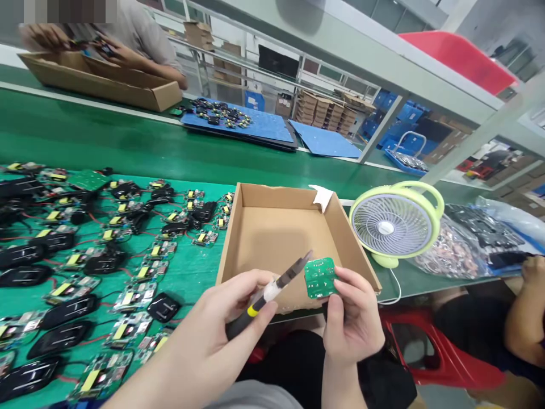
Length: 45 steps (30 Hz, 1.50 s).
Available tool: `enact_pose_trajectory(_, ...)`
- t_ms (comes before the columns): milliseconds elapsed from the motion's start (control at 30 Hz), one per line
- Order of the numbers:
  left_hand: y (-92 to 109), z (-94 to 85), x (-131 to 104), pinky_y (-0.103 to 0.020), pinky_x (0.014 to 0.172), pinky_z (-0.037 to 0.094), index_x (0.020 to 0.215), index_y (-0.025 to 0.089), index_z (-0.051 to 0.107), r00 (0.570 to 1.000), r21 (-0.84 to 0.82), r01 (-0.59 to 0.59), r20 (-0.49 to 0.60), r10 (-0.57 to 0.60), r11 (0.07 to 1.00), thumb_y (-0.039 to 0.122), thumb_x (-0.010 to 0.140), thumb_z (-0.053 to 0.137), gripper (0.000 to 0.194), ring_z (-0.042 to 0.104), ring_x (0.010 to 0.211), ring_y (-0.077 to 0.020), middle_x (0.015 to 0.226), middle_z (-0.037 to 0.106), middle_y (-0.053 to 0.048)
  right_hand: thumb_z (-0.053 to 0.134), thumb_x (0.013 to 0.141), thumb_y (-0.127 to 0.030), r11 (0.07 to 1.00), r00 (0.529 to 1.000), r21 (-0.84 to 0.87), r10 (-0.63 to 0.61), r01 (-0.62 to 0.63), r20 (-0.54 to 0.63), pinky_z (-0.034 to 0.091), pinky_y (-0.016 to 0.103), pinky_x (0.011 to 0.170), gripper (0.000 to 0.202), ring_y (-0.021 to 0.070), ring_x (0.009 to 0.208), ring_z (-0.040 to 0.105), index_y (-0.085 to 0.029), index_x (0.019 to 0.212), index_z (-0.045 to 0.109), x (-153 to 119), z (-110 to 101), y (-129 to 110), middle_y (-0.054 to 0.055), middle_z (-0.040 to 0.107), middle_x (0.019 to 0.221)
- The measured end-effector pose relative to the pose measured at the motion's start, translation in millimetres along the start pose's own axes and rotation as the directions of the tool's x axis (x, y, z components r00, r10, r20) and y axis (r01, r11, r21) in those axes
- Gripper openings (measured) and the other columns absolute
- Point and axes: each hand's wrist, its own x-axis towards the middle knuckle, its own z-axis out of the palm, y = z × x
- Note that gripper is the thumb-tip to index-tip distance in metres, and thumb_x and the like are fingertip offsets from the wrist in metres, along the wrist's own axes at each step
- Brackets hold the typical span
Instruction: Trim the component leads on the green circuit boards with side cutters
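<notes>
My left hand [232, 318] is closed around a slim hand tool [272, 289] with a black handle, a yellow band, a whitish wrapped middle and a dark narrow tip. Its exact kind is unclear. The tip points up and right, close to the upper left corner of a small green circuit board [319, 278]; I cannot tell whether they touch. My right hand [355, 315] pinches this board by its right edge, solder side towards me. Both hands are over the near edge of a shallow cardboard box [276, 233], whose visible floor is bare.
Many circuit boards wired to black casings [68, 309] cover the green mat at left. A green fan [387, 224] stands right of the box, beside bagged parts [451, 244]. Across the bench a co-worker handles parts above a long carton [102, 79]. Another person's arm shows at right.
</notes>
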Motion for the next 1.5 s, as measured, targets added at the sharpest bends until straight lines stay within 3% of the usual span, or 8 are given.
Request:
enact_pose_trajectory(200, -1, 11.2, 16, -0.027, 0.052, 0.045, 0.098, 0.022, 0.075, 0.945, -0.355, 0.302, 0.232, -0.229, 0.885, 0.056, 0.084, 0.068, 0.037, 0.053, 0.055, -0.0151, 0.079, 0.067, -0.006, 0.061, 0.094, -0.014, 1.000, 0.999, -0.008, -0.024, 0.024, 0.044, 0.065, 0.041, 0.069, 0.029, 0.0281, 0.101, 0.072, -0.031, 0.117, 0.066, -4, 0, -4, 0.008, 0.072, 0.117)
enact_pose_trajectory(367, -6, 16.9, 18, -0.026, 0.055, 0.047, 0.096, 0.022, 0.074, 0.951, -0.397, 0.307, 0.169, -0.260, 0.865, 0.053, 0.076, 0.077, 0.037, 0.053, 0.057, -0.0150, 0.066, 0.058, -0.001, 0.065, 0.096, -0.017, 0.962, 0.976, 0.186, 0.181, -0.201, 0.118, 0.066, 0.037, 0.077, 0.044, 0.0198, 0.082, 0.077, -0.028, 0.136, 0.050, -3, 4, -4, 0.013, 0.068, 0.133)
enact_pose_trajectory(533, -4, 20.1, 17, -0.025, 0.056, 0.048, 0.094, 0.022, 0.073, 0.958, -0.407, 0.285, 0.126, -0.256, 0.868, 0.050, 0.073, 0.078, 0.036, 0.051, 0.058, -0.0140, 0.068, 0.059, 0.000, 0.069, 0.096, -0.027, 0.760, 0.850, 0.394, 0.401, -0.517, 0.341, 0.067, 0.034, 0.070, 0.056, 0.0176, 0.074, 0.077, -0.030, 0.146, 0.043, 1, 4, -8, 0.019, 0.050, 0.154)
enact_pose_trajectory(667, -5, 17.3, 21, -0.025, 0.057, 0.044, 0.097, 0.020, 0.070, 0.952, -0.423, 0.303, 0.174, -0.252, 0.854, 0.051, 0.075, 0.077, 0.038, 0.049, 0.057, -0.0121, 0.072, 0.061, -0.001, 0.073, 0.093, -0.031, 0.649, 0.784, 0.461, 0.389, -0.606, 0.484, 0.067, 0.033, 0.067, 0.051, 0.0195, 0.077, 0.078, -0.031, 0.141, 0.053, 7, 1, -10, 0.014, 0.055, 0.150)
enact_pose_trajectory(767, -2, 9.1, 26, -0.025, 0.056, 0.040, 0.100, 0.019, 0.067, 0.936, -0.397, 0.335, 0.246, -0.252, 0.854, 0.054, 0.079, 0.072, 0.042, 0.047, 0.056, -0.0129, 0.063, 0.054, 0.002, 0.078, 0.089, -0.028, 0.662, 0.795, 0.471, 0.345, -0.583, 0.499, 0.067, 0.034, 0.077, 0.045, 0.0229, 0.092, 0.077, -0.026, 0.132, 0.062, 16, 3, -7, 0.014, 0.066, 0.138)
enact_pose_trajectory(967, 8, -20.3, 23, -0.027, 0.066, 0.047, 0.095, 0.021, 0.065, 0.997, 0.110, 0.047, 0.061, -0.054, 0.993, 0.047, 0.095, 0.051, 0.029, 0.059, 0.074, -0.0183, 0.081, 0.064, -0.003, 0.082, 0.084, -0.025, 0.809, 0.885, 0.398, 0.298, -0.433, 0.357, 0.057, 0.041, 0.103, 0.041, 0.0259, 0.118, 0.069, -0.021, 0.122, 0.067, 26, 14, 12, 0.014, 0.072, 0.127)
enact_pose_trajectory(1100, -4, -28.0, 21, -0.033, 0.083, 0.054, 0.106, 0.021, 0.061, 0.988, 0.546, -0.145, 0.120, 0.094, 0.825, 0.030, 0.099, 0.042, 0.023, 0.066, 0.094, -0.0219, 0.104, 0.070, -0.007, 0.079, 0.086, -0.025, 0.903, 0.946, 0.305, 0.246, -0.303, 0.212, 0.056, 0.040, 0.106, 0.042, 0.0250, 0.119, 0.069, -0.021, 0.125, 0.064, 16, 20, 31, 0.015, 0.070, 0.130)
enact_pose_trajectory(1500, -49, -4.2, 38, -0.048, 0.092, 0.054, 0.122, 0.014, 0.059, 0.958, 0.820, -0.278, 0.200, 0.205, 0.500, 0.006, 0.081, 0.051, 0.043, 0.063, 0.104, -0.0320, 0.114, 0.068, -0.015, 0.071, 0.091, -0.027, 0.993, 0.989, -0.018, 0.114, -0.113, 0.098, 0.060, 0.043, 0.102, 0.041, 0.0282, 0.113, 0.073, -0.018, 0.128, 0.058, 6, 27, 39, 0.018, 0.068, 0.132)
